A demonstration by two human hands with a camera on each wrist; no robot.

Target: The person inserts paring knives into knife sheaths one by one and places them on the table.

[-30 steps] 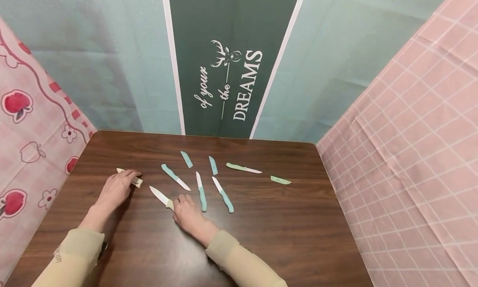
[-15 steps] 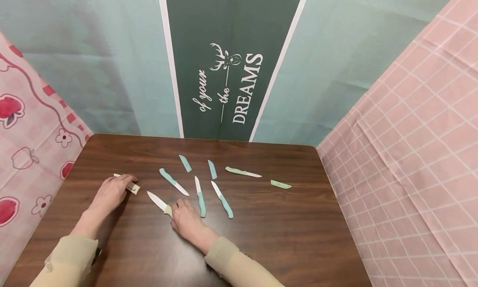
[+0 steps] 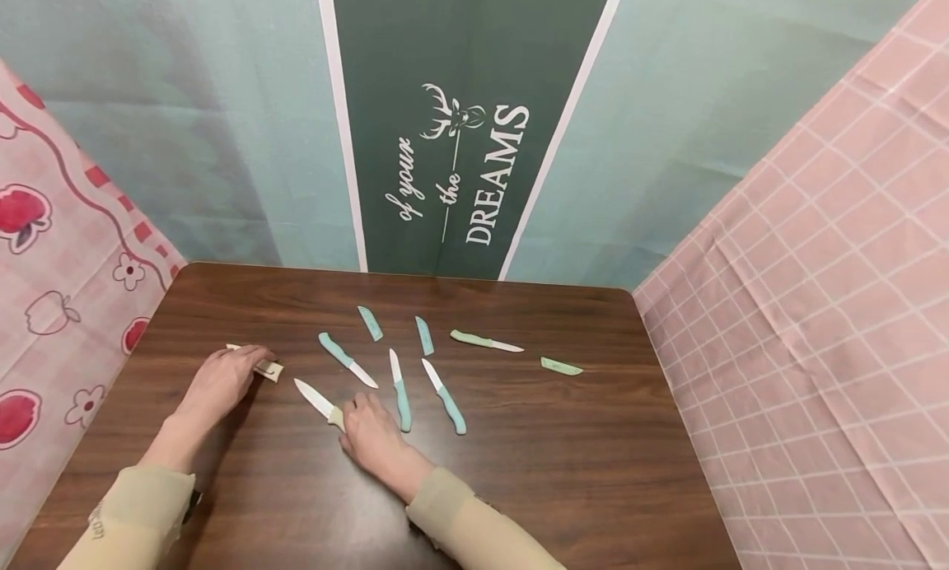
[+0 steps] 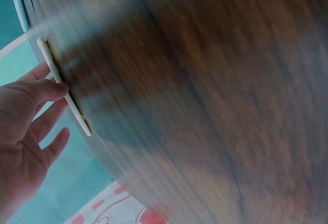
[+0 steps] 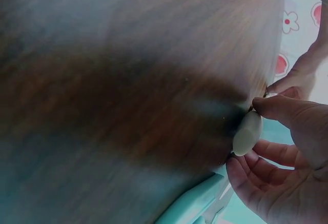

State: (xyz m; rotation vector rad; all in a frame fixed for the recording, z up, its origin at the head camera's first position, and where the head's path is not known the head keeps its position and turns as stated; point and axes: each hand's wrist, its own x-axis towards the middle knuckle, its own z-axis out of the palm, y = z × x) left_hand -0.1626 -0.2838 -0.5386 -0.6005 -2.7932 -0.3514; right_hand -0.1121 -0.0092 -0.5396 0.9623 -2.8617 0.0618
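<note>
My left hand pinches a cream knife sheath at the left of the table. In the left wrist view the thumb lies on one side of the sheath and the fingers on the other. My right hand grips a cream-handled knife. Its white blade points up and left toward the sheath, apart from it. The right wrist view shows the butt of the handle between thumb and fingers; most of the handle is hidden in the head view.
Three blue-handled knives lie right of the sheath, with two blue sheaths behind them. Farther right are a green-handled knife and a green sheath. Fabric backdrops border the brown wooden table.
The head view has shifted slightly. Both hands keep their hold on the sheath and the knife, in nearly the same places.
</note>
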